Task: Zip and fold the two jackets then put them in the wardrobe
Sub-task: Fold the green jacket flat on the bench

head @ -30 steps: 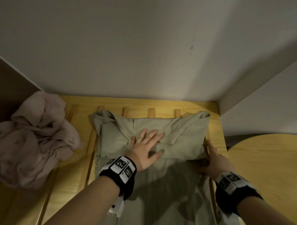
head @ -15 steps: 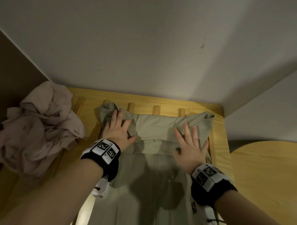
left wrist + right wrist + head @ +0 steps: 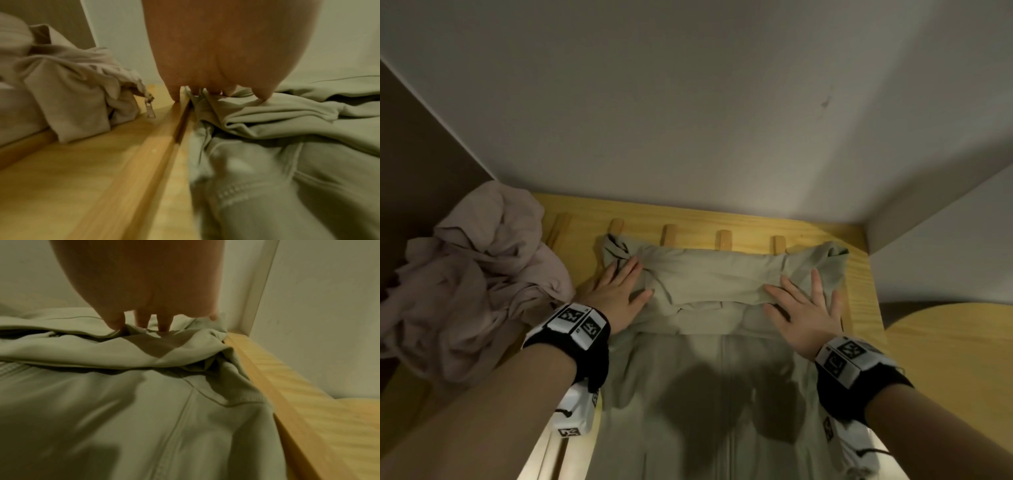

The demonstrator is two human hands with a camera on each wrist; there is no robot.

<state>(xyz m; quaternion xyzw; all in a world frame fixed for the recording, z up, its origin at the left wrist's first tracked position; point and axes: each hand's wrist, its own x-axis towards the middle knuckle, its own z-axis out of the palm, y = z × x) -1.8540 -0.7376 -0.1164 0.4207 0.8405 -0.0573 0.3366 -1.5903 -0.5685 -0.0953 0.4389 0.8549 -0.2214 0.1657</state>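
Here the left hand (image 3: 619,294) and right hand (image 3: 804,318) lay flat, fingers straight, gripping nothing, on the folded top of the green jacket (image 3: 709,377) spread over the wooden slats (image 3: 722,240); soft, limp cloth, best pinched at the fold's outer corners beneath the fingertips; the pink jacket (image 3: 465,281) lay crumpled left.

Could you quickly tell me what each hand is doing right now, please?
Left hand: open, pressing flat on the green jacket.
Right hand: open, flat on the same jacket.

Both hands (image 3: 709,305) flat on green jacket (image 3: 709,370) — apparently zipped.
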